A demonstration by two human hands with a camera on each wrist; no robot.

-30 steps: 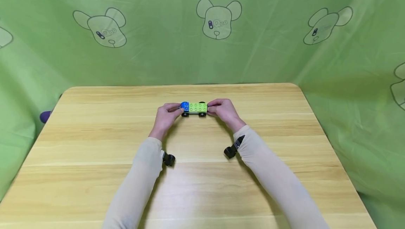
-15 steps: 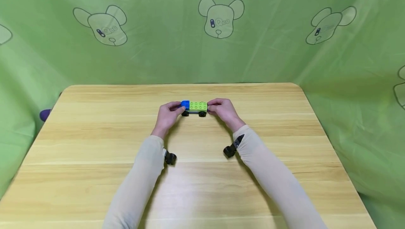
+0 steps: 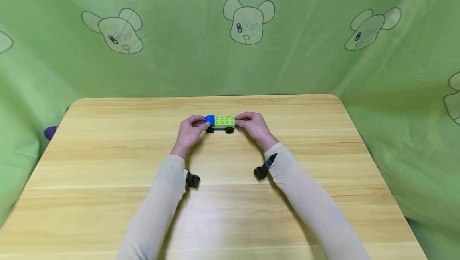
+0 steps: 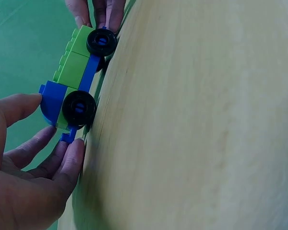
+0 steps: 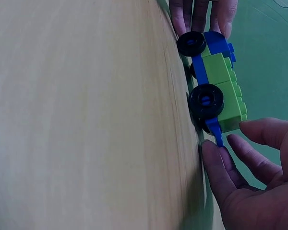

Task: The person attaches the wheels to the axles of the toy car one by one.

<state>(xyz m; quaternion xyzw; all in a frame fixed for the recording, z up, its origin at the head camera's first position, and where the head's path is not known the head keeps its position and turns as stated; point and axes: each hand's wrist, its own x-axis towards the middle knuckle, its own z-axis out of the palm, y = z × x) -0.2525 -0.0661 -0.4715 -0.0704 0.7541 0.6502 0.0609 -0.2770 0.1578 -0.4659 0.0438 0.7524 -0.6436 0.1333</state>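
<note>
Between the two hands is a toy truck (image 3: 224,121) built of studded plastic blocks, close to the far part of the table. It has a blue chassis (image 4: 89,73), black wheels (image 4: 79,109), light green bricks (image 5: 221,81) and a rounded blue brick (image 4: 54,101) at its left end. My left hand (image 3: 189,131) holds that blue end, thumb on the rounded brick and fingers near a small blue hook below. My right hand (image 3: 255,126) holds the green end, thumb at the brick's corner and fingertips at a blue tab (image 5: 215,132). Whether the wheels touch the table cannot be told.
A wooden table (image 3: 230,216) spreads under both arms. Green cloth (image 3: 179,68) with printed bear heads hangs behind and at the sides. Something purple (image 3: 50,132) shows past the table's left edge. A small black camera (image 3: 193,180) sits on each wrist.
The truck has tipped a little, so its near side shows more and the far right wheel is out of sight. My left hand has shifted slightly; both hands keep their hold.
</note>
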